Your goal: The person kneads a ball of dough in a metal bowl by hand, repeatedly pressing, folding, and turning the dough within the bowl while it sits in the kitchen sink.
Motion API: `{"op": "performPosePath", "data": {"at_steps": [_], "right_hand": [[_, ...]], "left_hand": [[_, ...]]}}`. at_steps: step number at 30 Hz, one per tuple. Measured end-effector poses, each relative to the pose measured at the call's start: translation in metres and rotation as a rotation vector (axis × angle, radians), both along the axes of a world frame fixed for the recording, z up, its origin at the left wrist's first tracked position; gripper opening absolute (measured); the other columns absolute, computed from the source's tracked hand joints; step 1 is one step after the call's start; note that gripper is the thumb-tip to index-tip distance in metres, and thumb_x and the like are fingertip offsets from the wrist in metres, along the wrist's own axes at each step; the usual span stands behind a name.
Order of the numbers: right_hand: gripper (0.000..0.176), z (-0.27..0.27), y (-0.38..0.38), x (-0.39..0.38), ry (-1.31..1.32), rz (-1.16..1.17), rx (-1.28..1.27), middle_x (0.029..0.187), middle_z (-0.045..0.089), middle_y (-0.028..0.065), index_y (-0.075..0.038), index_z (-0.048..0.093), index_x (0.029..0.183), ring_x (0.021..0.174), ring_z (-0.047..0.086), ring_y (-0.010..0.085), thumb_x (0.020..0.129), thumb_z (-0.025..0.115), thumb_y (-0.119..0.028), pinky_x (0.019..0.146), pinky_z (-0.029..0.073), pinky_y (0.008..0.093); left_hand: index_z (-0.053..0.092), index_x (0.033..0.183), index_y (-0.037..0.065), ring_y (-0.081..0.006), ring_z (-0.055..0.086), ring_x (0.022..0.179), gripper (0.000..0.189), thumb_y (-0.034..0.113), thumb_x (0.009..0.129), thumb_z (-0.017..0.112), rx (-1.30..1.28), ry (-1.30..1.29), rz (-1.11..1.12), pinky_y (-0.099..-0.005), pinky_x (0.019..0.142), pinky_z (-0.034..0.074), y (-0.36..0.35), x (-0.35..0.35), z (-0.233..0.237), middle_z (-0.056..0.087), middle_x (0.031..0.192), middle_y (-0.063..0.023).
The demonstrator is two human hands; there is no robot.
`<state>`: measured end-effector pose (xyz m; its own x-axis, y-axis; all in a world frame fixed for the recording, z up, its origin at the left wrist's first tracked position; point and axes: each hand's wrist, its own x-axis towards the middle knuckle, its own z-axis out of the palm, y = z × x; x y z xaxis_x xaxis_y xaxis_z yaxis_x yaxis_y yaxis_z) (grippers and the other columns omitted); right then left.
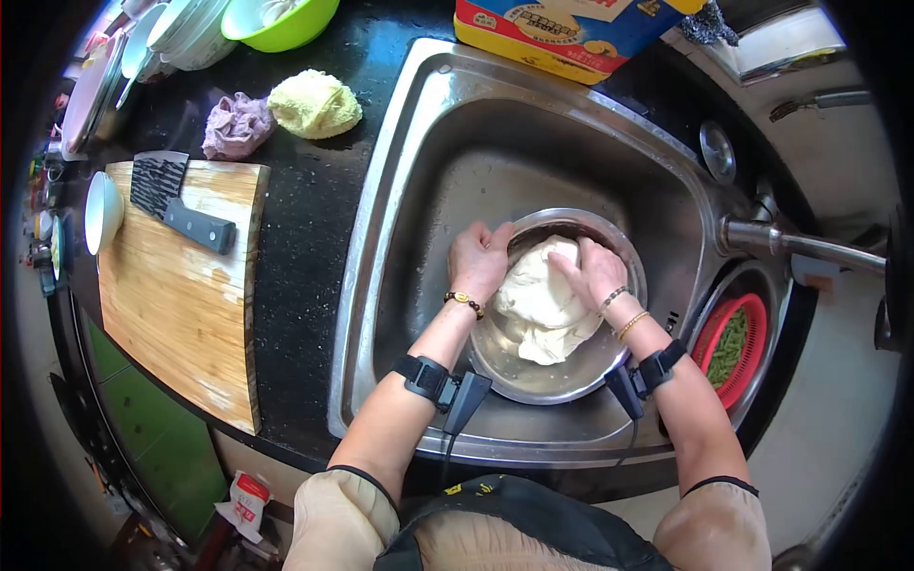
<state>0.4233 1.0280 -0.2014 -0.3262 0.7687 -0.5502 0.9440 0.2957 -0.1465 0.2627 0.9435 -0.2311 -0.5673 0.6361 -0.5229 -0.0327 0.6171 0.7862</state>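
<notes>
A large lump of white dough (pixel 538 297) fills much of a round steel bowl (pixel 503 373), which stands inside the sink. My left hand (pixel 479 257) is closed at the bowl's upper left rim, fingers curled and thumb towards the dough. On the dough's upper right side rests my right hand (pixel 598 274), its fingers bent into the lump and the thumb lying across the top. Part of the right fingertips is hidden by the dough.
The steel sink (pixel 381 238) surrounds the bowl, with a faucet (pixel 800 246) on the right. Beside it, a red basket (pixel 759 328) holds green vegetables. A cleaver (pixel 195 224) lies on the wooden cutting board (pixel 181 324). Two cloths, purple (pixel 236 127) and yellow (pixel 316 103), lie behind.
</notes>
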Motion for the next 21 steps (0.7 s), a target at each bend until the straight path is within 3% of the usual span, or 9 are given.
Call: {"op": "performPosePath", "data": {"at_steps": [3,8,10,13,15,21], "right_hand": [[0.067,-0.010,0.001,0.000,-0.012,0.070,0.074,0.097,0.064,0.0217,0.002,0.058,0.100,0.094,0.062,0.0310,0.073,0.061,-0.060,0.084,0.047,0.0414],[0.057,0.024,-0.011,0.010,0.078,0.077,-0.076,0.088,0.063,0.0168,-0.004,0.054,0.094,0.087,0.061,0.0316,0.067,0.069,-0.052,0.078,0.047,0.0424],[0.049,0.043,-0.036,0.014,0.149,0.290,0.128,0.082,0.058,0.0108,-0.007,0.052,0.087,0.082,0.058,0.0283,0.064,0.072,-0.046,0.073,0.043,0.0387],[0.043,0.084,-0.060,0.007,0.130,0.463,0.168,0.082,0.058,0.0115,-0.006,0.055,0.083,0.082,0.059,0.0265,0.063,0.074,-0.038,0.073,0.043,0.0380],[0.040,0.101,-0.073,0.006,0.075,0.634,0.061,0.080,0.058,0.0107,-0.006,0.055,0.083,0.080,0.060,0.0261,0.064,0.073,-0.036,0.071,0.045,0.0376],[0.037,0.117,-0.088,0.026,-0.130,0.713,-0.157,0.068,0.061,0.0117,-0.007,0.059,0.077,0.068,0.063,0.0264,0.070,0.069,-0.041,0.062,0.049,0.0370]], "left_hand": [[0.051,0.063,0.002,-0.0306,0.054,0.057,0.042,0.038,0.077,0.065,-0.022,0.052,-0.008,-0.0409,0.056,0.042,-0.002,-0.002,-0.001,0.055,0.060,-0.0172],[0.051,0.064,0.002,-0.0337,0.054,0.059,0.041,0.039,0.076,0.066,-0.026,0.044,-0.052,-0.0413,0.057,0.043,0.000,-0.002,0.004,0.055,0.061,-0.0177],[0.051,0.064,0.002,-0.0339,0.054,0.059,0.041,0.039,0.076,0.066,-0.030,0.029,-0.049,-0.0412,0.057,0.043,-0.001,-0.003,0.007,0.055,0.062,-0.0180],[0.051,0.065,0.003,-0.0343,0.054,0.060,0.041,0.039,0.075,0.067,-0.035,0.007,-0.048,-0.0413,0.058,0.043,-0.001,-0.002,0.008,0.055,0.063,-0.0186],[0.051,0.065,0.003,-0.0346,0.054,0.061,0.041,0.039,0.075,0.067,-0.041,-0.011,-0.037,-0.0415,0.058,0.043,-0.001,-0.004,0.007,0.056,0.064,-0.0189],[0.054,0.069,0.003,-0.0383,0.057,0.071,0.039,0.039,0.076,0.065,-0.070,-0.061,-0.066,-0.0425,0.064,0.044,0.001,-0.006,0.013,0.059,0.072,-0.0208]]}}
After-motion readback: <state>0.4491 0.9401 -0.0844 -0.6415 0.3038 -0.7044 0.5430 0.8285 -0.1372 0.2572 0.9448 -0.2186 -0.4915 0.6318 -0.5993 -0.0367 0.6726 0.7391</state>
